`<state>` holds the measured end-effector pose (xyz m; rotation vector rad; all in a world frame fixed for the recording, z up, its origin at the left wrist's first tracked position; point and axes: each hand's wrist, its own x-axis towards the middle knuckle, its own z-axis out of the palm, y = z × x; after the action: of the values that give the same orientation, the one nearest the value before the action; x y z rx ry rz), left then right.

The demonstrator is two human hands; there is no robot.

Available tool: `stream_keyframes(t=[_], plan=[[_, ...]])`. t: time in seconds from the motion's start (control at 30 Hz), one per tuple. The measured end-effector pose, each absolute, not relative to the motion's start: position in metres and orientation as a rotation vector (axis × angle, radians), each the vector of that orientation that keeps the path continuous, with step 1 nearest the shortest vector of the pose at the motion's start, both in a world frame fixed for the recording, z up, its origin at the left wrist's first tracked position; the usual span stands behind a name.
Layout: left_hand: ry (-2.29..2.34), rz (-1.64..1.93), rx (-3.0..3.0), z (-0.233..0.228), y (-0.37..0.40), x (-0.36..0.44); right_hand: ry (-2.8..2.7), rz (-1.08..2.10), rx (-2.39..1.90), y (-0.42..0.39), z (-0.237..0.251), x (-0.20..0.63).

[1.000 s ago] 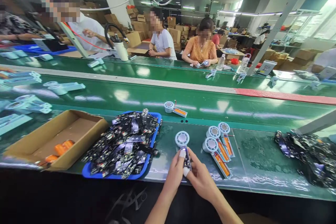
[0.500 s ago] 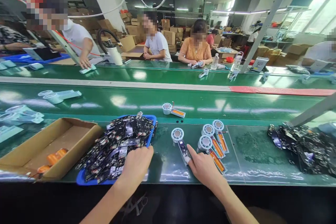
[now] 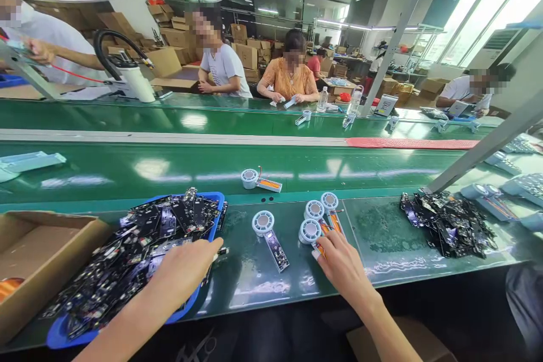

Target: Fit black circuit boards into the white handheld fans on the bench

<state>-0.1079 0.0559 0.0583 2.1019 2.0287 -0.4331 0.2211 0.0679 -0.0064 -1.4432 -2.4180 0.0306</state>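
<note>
Head view: at a green workbench [image 3: 382, 271] beside a conveyor belt [image 3: 169, 167], a worker's left hand [image 3: 184, 271] lies palm down on black circuit boards [image 3: 127, 260] heaped in a blue tray [image 3: 59, 336], fingers bent over the pile's right edge; whether it grips a board cannot be told. The right hand [image 3: 343, 266] rests on a cluster of three round white fan units [image 3: 316, 220] with orange batteries, its fingertips touching the nearest one without closing round it. Between the hands lies another fan unit fitted with a dark board [image 3: 269, 235], touched by neither. A single fan unit [image 3: 257, 180] sits on the belt. A cardboard box [image 3: 46, 260] stands left of the tray, a second board pile [image 3: 445, 223] to the right. Other workers sit across the line
</note>
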Motion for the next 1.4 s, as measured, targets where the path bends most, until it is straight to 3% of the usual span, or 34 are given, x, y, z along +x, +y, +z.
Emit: stream_keyframes(t=[0.17, 0.23, 0.3, 0.4, 0.57, 0.83, 1.2, 1.4], plan=[[2.105, 0.597, 1.861, 0.069, 0.052, -0.105, -2.302, 0.093, -1.366, 0.073, -0.029, 0.21], [1.947, 0.975, 1.676, 0.059, 0.042, -0.079, -2.181, 0.244, -1.331, 0.072, -0.03, 0.207], [1.642, 1.123, 1.445, 0.038, 0.031, -0.04, -2.042, 0.423, -1.324, 0.07, -0.026, 0.202], [1.244, 1.119, 1.12, -0.004, 0.02, 0.02, -1.791, 0.788, -1.354, 0.068, -0.021, 0.196], [1.301, 1.099, 0.983, -0.038, 0.015, 0.038, -1.417, 1.355, -1.295, 0.068, -0.024, 0.196], [1.543, 1.096, 0.963, -0.026, 0.012, -0.005, -2.013, 0.817, -1.098, 0.05, -0.022, 0.197], [1.526, 1.158, 1.013, -0.036, 0.017, 0.03, -1.53, 1.309, -1.164, 0.048, -0.027, 0.191], [1.621, 1.142, 1.114, -0.029, 0.032, 0.017, -1.597, 1.226, -1.191, 0.052, -0.024, 0.184]])
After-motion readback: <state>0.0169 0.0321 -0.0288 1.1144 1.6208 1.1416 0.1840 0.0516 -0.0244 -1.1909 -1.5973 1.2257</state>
